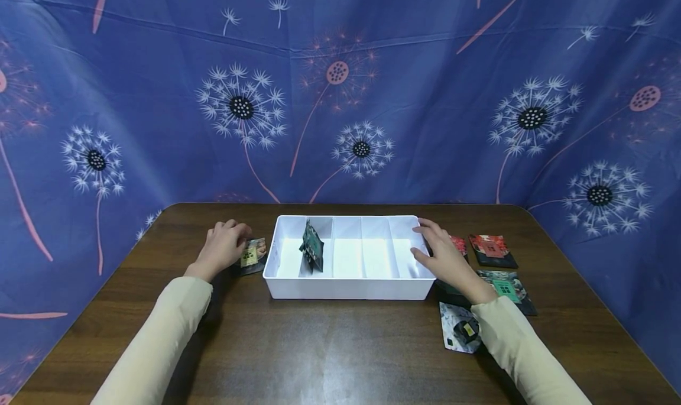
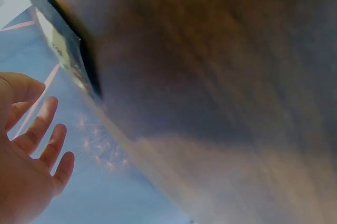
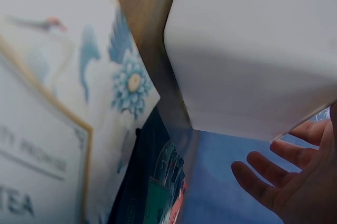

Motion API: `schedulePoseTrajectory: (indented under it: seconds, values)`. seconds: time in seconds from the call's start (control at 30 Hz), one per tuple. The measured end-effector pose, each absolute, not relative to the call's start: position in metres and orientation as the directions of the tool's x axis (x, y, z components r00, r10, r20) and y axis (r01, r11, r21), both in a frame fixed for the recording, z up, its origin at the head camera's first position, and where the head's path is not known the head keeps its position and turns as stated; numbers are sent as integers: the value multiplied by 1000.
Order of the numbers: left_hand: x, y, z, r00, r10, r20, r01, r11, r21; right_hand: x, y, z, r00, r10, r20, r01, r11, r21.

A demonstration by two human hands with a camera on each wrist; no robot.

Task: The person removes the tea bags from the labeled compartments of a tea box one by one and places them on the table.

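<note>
My left hand (image 1: 226,243) hovers at the left, its fingers loosely bent beside a dark tea bag packet (image 1: 252,255) with a yellow label. A gap shows between those fingers and the packet (image 2: 63,45) in the left wrist view. A white divided tray (image 1: 348,288) sits in the middle of the table. Upright in its left part are dark green tea bag packets (image 1: 313,248). My right hand (image 1: 444,257) is at the tray's right end, fingertips right at the rim and thumb over the last compartment. Its fingers look spread and relaxed in the right wrist view.
Right of the tray lie several tea packets: a red one (image 1: 493,250), a green one (image 1: 508,290) and a white one (image 1: 457,329), partly under the right forearm. A blue dandelion-patterned cloth (image 1: 425,97) hangs behind the wooden table (image 1: 330,352).
</note>
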State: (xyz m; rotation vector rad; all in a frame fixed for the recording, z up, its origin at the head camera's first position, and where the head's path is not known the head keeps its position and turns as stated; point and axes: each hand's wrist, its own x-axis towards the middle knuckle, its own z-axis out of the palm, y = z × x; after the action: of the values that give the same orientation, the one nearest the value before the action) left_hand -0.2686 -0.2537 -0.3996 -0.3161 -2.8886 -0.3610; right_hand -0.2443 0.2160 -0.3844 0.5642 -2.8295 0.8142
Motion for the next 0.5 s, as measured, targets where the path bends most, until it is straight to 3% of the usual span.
schedulePoseTrajectory:
  seconds: [0.5]
  values:
    - [-253,-241,-368,-909,204,364,295,932,213,-245,217,-386,-919,-316,236,-393,785,-478]
